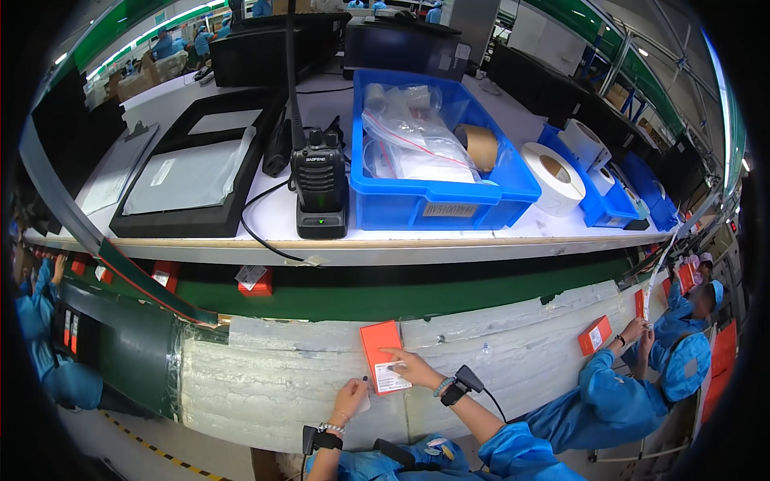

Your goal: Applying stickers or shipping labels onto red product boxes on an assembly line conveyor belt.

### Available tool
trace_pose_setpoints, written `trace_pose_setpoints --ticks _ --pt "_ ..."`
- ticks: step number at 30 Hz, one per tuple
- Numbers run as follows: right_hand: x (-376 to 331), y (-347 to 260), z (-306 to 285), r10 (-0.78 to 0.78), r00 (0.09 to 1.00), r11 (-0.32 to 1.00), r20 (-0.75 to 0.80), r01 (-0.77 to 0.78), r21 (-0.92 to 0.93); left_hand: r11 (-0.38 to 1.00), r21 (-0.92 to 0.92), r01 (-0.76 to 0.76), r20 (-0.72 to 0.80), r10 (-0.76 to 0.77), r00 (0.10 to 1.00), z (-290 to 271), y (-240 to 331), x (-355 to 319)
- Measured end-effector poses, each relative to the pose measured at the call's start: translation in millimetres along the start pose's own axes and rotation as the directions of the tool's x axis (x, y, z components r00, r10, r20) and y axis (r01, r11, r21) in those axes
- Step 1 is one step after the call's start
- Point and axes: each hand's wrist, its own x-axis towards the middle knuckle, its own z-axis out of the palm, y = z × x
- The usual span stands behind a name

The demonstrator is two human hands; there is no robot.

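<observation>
Head view shows a flat orange box (379,343) at six o'clock, white label (391,378) on its near end. Right hand (415,369) presses the label with spread fingers; left hand (350,400) rests loosely curled beside the box's edge.

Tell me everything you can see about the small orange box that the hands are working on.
The orange box is a flat, rectangular carton, seemingly cardboard, lying closed on the pale padded work surface, tilted slightly. A white label covers its near end. The right hand presses fingers on that label, while the left hand rests at the box's lower left corner. Its print is too small to make out.
</observation>
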Motion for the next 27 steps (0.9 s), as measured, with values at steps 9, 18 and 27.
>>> trace_pose_setpoints --ticks 9,18,27 --pt "0 4 11 -0.135 0.983 0.982 -0.123 0.117 -0.148 0.976 -0.196 -0.096 0.053 0.108 0.993 12 3 -7" --pt "3 8 14 -0.184 0.974 0.967 -0.133 0.155 -0.201 0.991 -0.058 -0.124 0.008 0.124 0.992 16 -5 -2" --pt "9 -2 16 -0.071 0.994 0.969 -0.081 0.05 -0.243 0.991 -0.016 -0.136 0.004 0.136 0.991 11 1 -2"
